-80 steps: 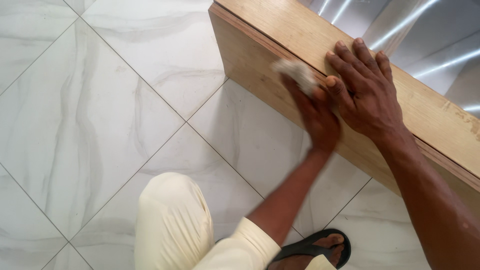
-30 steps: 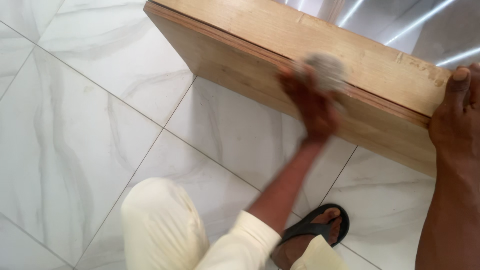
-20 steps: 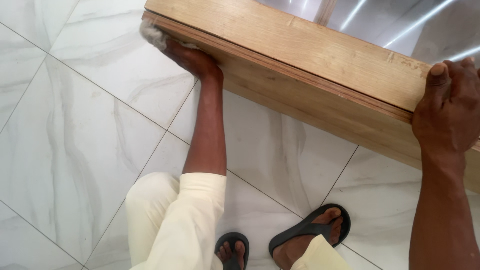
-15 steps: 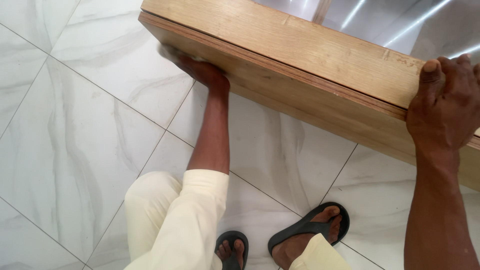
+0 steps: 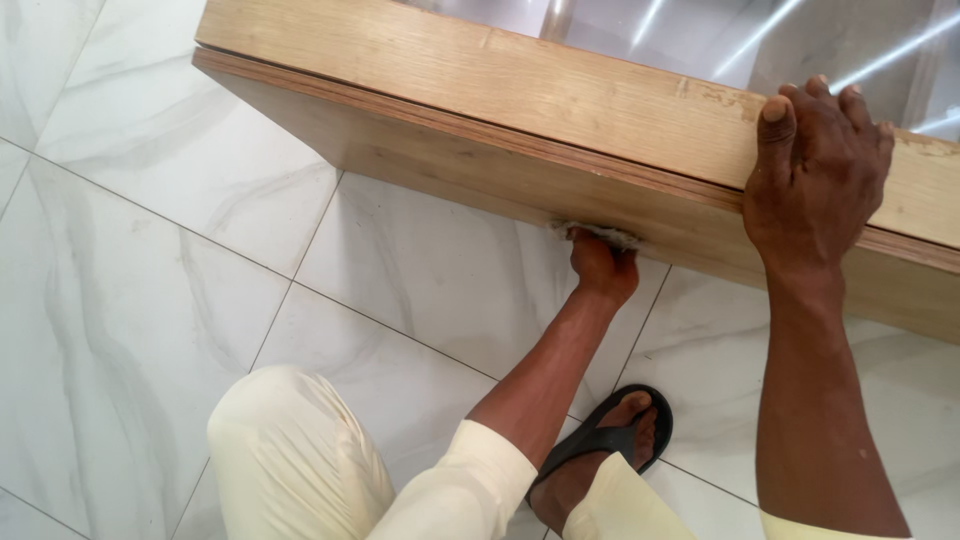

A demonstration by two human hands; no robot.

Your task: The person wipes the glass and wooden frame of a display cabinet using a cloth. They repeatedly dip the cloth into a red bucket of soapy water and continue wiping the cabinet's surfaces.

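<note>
A long light-brown wooden board stands on edge, slanting from upper left to right. My left hand is shut on a small grey-white pad and presses it against the board's lower edge near the floor. My right hand grips over the board's top edge at the right, fingers curled over the far side.
White marble-look floor tiles with thin grout lines lie all around. My knee in cream trousers is at the bottom, my foot in a black sandal beside it. A shiny metal surface lies behind the board.
My left hand with the pad slid from the board's left end to the right and down to its lower edge. My right hand stays gripping the top edge.
</note>
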